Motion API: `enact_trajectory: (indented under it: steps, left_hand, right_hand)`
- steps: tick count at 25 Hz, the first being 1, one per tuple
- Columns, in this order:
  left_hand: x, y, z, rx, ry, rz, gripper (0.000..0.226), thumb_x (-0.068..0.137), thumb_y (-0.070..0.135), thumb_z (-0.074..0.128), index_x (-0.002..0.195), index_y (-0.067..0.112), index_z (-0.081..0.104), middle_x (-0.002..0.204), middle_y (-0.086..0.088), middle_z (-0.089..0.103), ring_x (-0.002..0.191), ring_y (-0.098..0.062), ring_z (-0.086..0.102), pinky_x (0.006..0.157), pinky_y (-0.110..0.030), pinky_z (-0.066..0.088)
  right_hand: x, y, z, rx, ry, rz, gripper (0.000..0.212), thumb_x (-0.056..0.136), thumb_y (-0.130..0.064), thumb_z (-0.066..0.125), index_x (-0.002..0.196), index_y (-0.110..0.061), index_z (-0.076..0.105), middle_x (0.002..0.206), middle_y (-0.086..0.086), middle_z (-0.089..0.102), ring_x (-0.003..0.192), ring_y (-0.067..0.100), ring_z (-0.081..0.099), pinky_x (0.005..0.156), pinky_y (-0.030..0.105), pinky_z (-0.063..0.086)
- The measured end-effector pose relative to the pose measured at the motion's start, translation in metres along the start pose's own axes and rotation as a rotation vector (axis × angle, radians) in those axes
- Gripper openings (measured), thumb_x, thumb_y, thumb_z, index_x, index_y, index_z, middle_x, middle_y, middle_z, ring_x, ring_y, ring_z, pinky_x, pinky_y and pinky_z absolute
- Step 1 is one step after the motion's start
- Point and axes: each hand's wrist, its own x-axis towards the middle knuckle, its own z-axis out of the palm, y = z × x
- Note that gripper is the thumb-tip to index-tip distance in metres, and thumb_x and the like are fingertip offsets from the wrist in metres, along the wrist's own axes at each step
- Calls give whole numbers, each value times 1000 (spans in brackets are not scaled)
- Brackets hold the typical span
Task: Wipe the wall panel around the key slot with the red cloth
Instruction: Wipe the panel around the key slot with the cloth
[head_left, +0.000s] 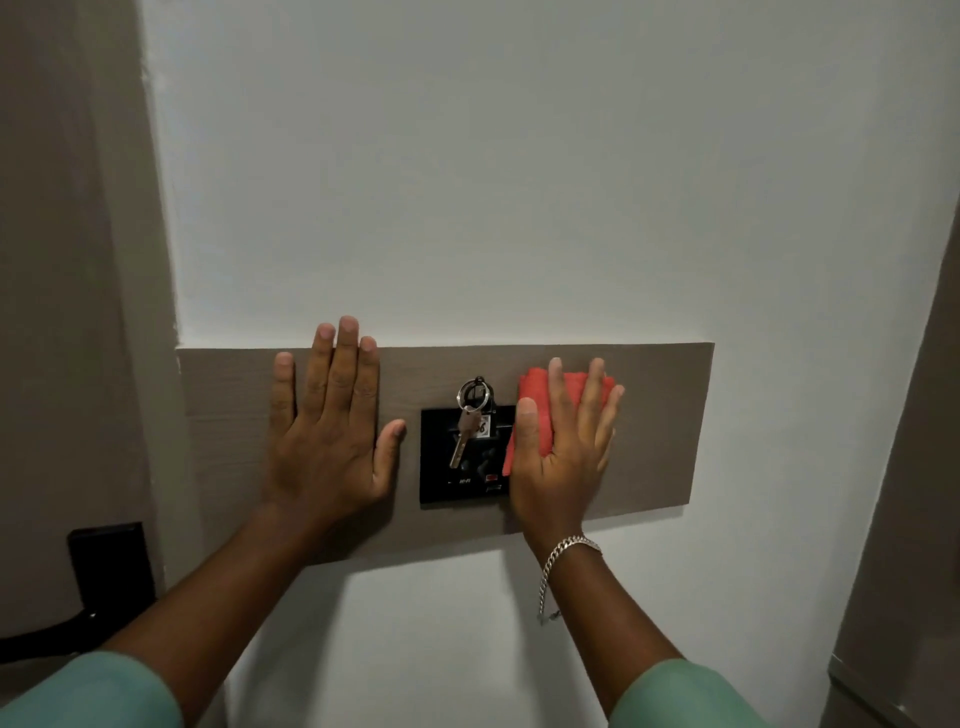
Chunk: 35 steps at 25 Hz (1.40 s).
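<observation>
A long brown wall panel (660, 415) runs across a white wall. In its middle sits a black key slot plate (441, 478) with a key (461, 441) on a metal ring hanging in it. My right hand (561, 457) presses a folded red cloth (537, 395) flat against the panel, just right of the black plate and overlapping its right edge. My left hand (332, 431) lies flat on the panel to the left of the plate, fingers spread, holding nothing.
A dark door lock plate with a handle (111, 566) is at the lower left on a brown door. A grey cabinet edge (904, 519) stands at the right. A silver bracelet (566, 551) circles my right wrist.
</observation>
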Motion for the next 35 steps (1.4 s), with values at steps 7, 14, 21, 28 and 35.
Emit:
enact_trajectory:
  steps: [7,14,21,28,35]
  left_hand:
    - [0,0,-2,-17,-16,3,82,92,47,34,155,2,7,165,-19,3,153,-31,-4,124,-48,-7]
    - [-1,-1,2,15,-1,7,80,94,48,29,155,2,6,164,-21,8,153,-29,-7,123,-47,-7]
    - [-1,-2,5,8,39,19,80,94,47,31,155,2,6,164,-22,11,153,-29,-4,124,-49,-4]
    - [-2,-3,6,-25,41,16,81,94,48,31,155,2,6,164,-21,9,153,-28,-7,124,-47,-7]
    - [-2,-2,5,-16,65,22,80,94,47,33,155,1,11,163,-21,12,152,-33,6,123,-49,-1]
  right_hand:
    - [-5,2,3,0,-7,-8,52,99,-54,30,150,-43,33,168,-5,14,157,22,0,122,57,12]
    - [-5,21,2,51,107,20,50,100,-45,34,149,-33,42,166,-1,24,156,24,8,122,54,17]
    - [-46,25,15,137,203,204,55,100,-44,30,150,-24,41,165,2,22,156,26,7,123,55,15]
    - [-79,-5,30,229,142,311,62,98,-60,27,155,-37,21,165,-15,2,156,14,-7,121,24,-1]
    - [-78,34,11,117,74,197,56,102,-44,32,155,-30,23,168,2,6,156,25,-3,124,46,8]
